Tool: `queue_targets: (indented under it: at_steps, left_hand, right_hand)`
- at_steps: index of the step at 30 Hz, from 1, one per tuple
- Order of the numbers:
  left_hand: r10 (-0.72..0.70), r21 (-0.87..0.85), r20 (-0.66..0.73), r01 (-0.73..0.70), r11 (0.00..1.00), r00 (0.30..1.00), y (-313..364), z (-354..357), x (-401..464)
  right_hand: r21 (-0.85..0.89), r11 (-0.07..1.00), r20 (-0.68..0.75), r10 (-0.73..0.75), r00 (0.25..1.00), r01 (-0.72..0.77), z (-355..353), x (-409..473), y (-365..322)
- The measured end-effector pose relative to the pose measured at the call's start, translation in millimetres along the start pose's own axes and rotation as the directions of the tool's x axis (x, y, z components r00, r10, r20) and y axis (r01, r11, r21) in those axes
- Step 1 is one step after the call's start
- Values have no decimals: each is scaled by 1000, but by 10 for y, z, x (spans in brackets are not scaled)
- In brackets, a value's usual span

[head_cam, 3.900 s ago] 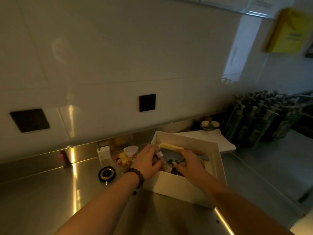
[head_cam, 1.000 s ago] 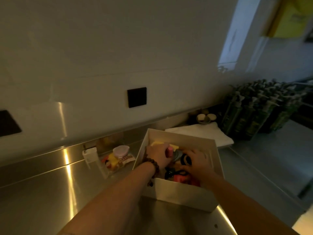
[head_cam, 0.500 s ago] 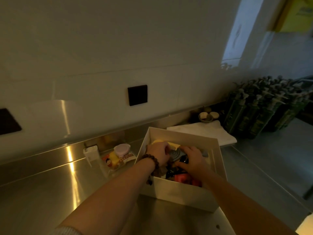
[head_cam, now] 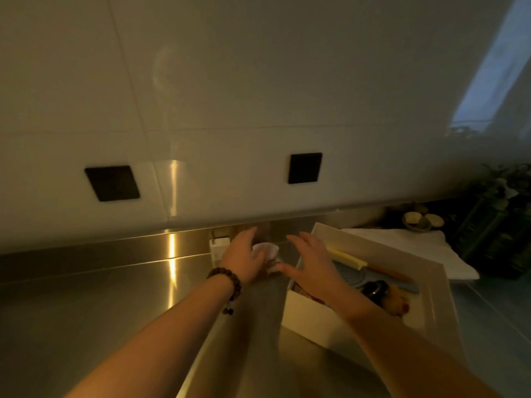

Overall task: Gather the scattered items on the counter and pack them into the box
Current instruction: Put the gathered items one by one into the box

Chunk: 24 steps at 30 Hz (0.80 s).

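A white box [head_cam: 310, 320] stands on the steel counter [head_cam: 100, 311], right of centre. Inside it lie a yellow-handled tool [head_cam: 347, 258], a blue-grey piece [head_cam: 346, 275], a round black item [head_cam: 373, 288] and something red and yellow [head_cam: 398, 304]. My left hand [head_cam: 244, 258], with a bead bracelet on its wrist, reaches a small pale cup [head_cam: 267, 249] by the back wall. Its fingers touch the cup and its thumb is raised above it. My right hand [head_cam: 311, 264] hovers with spread fingers over the box's left rim and holds nothing. A small white container [head_cam: 219, 248] stands just behind my left hand.
A folded white cloth [head_cam: 416, 242] lies behind the box. A small dish with pale round things [head_cam: 416, 221] sits at the back right, beside several dark green pump bottles [head_cam: 494, 225]. Two black wall plates [head_cam: 304, 168] sit above the steel backsplash.
Both hands have come out of the box and moved left. My left hand now reaches the pale cup by the wall. The camera has swung left and up.
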<state>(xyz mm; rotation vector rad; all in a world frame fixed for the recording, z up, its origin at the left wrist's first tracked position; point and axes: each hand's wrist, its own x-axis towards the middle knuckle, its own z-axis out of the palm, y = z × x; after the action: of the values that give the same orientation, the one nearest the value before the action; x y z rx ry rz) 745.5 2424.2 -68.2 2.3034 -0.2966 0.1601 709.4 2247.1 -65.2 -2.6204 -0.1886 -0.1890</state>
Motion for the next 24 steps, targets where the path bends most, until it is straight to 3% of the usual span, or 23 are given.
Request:
queue_targets:
  at_steps: [8,16,19,24]
  left_hand:
    - [-228,-10,13,228,974,974,-862,-239,-120]
    - [-334,-10,79,335,942,939,-1415,-88,164]
    - [-276,-138,65,282,949,959,-1500,15,268]
    - [-377,-344,-37,342,875,926,-1581,131,357]
  right_hand:
    - [-117,988,66,-92,994,99,825,386,-544]
    - [-164,948,95,292,952,-274,1363,853,-364]
    - [-240,898,89,398,913,-368,1465,999,-302]
    - [-168,878,68,464,883,-449,1648,990,-262]
